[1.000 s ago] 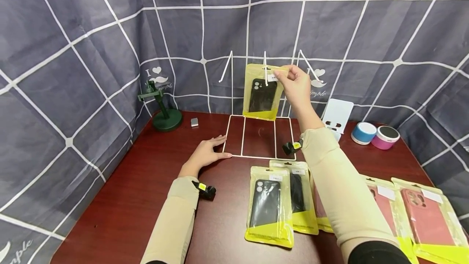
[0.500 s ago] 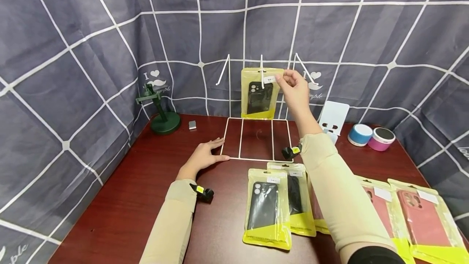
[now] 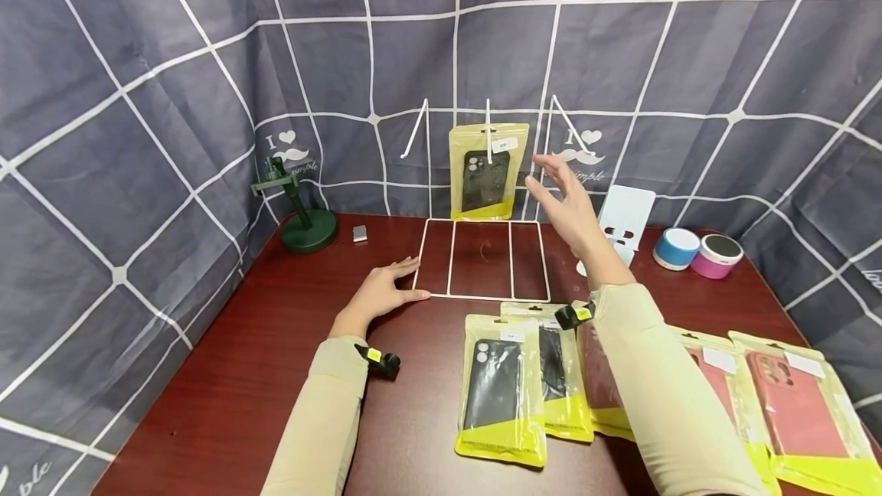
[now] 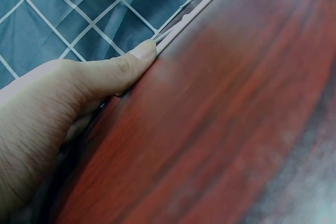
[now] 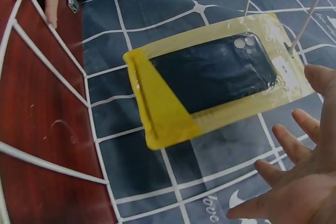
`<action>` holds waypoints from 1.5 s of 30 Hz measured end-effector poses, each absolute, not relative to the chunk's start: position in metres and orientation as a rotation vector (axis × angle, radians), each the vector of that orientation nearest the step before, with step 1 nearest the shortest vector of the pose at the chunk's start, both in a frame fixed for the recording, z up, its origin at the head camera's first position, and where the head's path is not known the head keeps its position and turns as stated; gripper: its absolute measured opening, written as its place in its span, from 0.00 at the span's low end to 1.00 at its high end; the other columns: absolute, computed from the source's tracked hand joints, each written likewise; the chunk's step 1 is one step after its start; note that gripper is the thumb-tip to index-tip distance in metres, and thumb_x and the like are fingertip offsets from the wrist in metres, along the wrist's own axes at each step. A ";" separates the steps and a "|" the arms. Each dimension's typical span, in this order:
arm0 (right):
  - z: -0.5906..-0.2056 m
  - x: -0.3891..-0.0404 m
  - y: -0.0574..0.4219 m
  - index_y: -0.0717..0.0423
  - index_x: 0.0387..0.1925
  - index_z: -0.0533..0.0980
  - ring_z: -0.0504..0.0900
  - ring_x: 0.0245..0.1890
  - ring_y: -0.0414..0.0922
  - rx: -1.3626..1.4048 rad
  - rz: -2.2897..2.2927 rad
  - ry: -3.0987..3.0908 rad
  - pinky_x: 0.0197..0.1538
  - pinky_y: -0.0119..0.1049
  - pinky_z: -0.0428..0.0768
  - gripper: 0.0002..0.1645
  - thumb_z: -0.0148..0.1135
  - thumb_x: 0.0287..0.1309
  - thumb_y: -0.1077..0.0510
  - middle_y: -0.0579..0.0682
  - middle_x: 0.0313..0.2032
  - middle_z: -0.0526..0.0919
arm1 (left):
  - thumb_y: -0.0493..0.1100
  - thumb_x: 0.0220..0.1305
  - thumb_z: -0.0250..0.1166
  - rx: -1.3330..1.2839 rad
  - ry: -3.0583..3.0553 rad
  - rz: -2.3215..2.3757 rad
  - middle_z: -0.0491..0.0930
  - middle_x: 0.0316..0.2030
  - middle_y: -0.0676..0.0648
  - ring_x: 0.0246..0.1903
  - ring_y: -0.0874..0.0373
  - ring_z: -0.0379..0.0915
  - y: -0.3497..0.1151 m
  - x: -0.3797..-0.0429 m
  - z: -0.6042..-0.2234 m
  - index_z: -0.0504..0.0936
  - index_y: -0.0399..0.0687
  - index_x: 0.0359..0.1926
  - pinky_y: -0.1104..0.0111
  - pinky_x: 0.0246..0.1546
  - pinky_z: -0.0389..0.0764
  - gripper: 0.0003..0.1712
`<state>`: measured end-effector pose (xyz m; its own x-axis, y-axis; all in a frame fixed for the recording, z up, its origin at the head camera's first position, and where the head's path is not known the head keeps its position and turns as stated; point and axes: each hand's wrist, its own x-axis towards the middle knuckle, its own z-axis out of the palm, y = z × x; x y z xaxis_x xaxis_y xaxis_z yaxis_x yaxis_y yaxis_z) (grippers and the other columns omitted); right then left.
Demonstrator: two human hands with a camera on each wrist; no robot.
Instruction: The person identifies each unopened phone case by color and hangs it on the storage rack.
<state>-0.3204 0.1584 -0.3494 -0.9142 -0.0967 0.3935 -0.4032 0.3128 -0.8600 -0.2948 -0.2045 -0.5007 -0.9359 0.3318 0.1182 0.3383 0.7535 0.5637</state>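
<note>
A white wire display rack (image 3: 480, 298) stands on the table, with three hooks at its top. From the middle hook hangs a yellow-and-clear pouch (image 3: 485, 210) with a black phone case (image 5: 210, 74) inside. My right hand (image 3: 573, 209) is just right of this pouch, fingers spread and apart from it, holding nothing. At the rack's front left corner rests my left hand (image 3: 381, 293), its thumb on the front corner and its fingers reaching along the left base wire. The left wrist view shows the thumb (image 4: 118, 72) against the wire; the other fingers are mostly hidden there.
Pouches with black cases (image 3: 501, 389) lie in front of the rack, and pouches with red cases (image 3: 799, 404) to the right, partly behind the right sleeve. A white phone stand (image 3: 627, 213), blue (image 3: 678, 249) and pink (image 3: 717, 256) speakers, a green stand (image 3: 308, 230) and a small metallic block (image 3: 360, 233) stand farther back.
My right hand has let go of the pouch, opened its fingers and drawn back to the right and down. The pouch stays hanging on the middle hook. My left hand keeps its place.
</note>
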 end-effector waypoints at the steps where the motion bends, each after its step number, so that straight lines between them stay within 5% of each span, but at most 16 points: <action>1: -0.351 -0.317 0.160 0.46 0.72 0.66 0.58 0.75 0.47 0.454 1.635 -2.329 0.75 0.53 0.55 0.35 0.61 0.68 0.42 0.46 0.73 0.65 | 0.76 0.51 0.68 -0.562 -2.930 -0.942 0.65 0.73 0.52 0.74 0.53 0.56 -0.205 -0.295 -0.500 0.69 0.57 0.74 0.50 0.70 0.62 0.54; 6: -0.371 -0.294 0.165 0.49 0.71 0.68 0.65 0.71 0.50 0.456 1.671 -2.364 0.71 0.55 0.63 0.33 0.62 0.70 0.45 0.51 0.70 0.70 | 0.76 0.51 0.68 -0.566 -2.935 -0.940 0.65 0.73 0.52 0.74 0.53 0.56 -0.206 -0.295 -0.497 0.68 0.56 0.74 0.50 0.71 0.61 0.54; 11: -0.402 -0.259 0.165 0.52 0.59 0.78 0.80 0.52 0.48 0.605 1.494 -2.592 0.57 0.47 0.77 0.23 0.62 0.69 0.46 0.50 0.53 0.83 | 0.75 0.52 0.69 -0.549 -2.949 -0.961 0.65 0.73 0.52 0.74 0.53 0.55 -0.206 -0.294 -0.499 0.68 0.57 0.74 0.51 0.71 0.61 0.53; 18: -0.440 -0.218 0.164 0.56 0.48 0.81 0.81 0.40 0.44 1.036 0.922 -2.949 0.45 0.42 0.81 0.23 0.72 0.59 0.45 0.47 0.42 0.83 | 0.76 0.50 0.69 -0.537 -2.962 -0.991 0.65 0.73 0.53 0.74 0.54 0.55 -0.205 -0.293 -0.503 0.69 0.58 0.74 0.51 0.71 0.61 0.54; 26: -0.447 -0.214 0.162 0.55 0.48 0.80 0.74 0.38 0.41 1.123 0.784 -3.023 0.43 0.41 0.77 0.28 0.74 0.55 0.41 0.45 0.42 0.77 | 0.75 0.51 0.70 -0.542 -2.944 -1.009 0.65 0.73 0.52 0.74 0.53 0.55 -0.207 -0.294 -0.504 0.69 0.58 0.73 0.51 0.71 0.61 0.53; 33: -0.452 -0.215 0.157 0.51 0.40 0.76 0.71 0.32 0.40 1.146 0.867 -3.012 0.37 0.37 0.71 0.19 0.72 0.59 0.44 0.42 0.32 0.76 | 0.75 0.50 0.69 -0.537 -2.938 -1.006 0.65 0.72 0.53 0.74 0.52 0.55 -0.209 -0.294 -0.504 0.69 0.58 0.73 0.51 0.72 0.60 0.53; 45: -0.467 -0.221 0.164 0.50 0.48 0.79 0.80 0.38 0.42 1.067 1.038 -2.871 0.44 0.43 0.79 0.14 0.65 0.67 0.48 0.42 0.37 0.83 | 0.74 0.51 0.70 -0.546 -2.949 -1.000 0.64 0.73 0.54 0.74 0.54 0.54 -0.205 -0.295 -0.501 0.69 0.57 0.73 0.53 0.72 0.60 0.52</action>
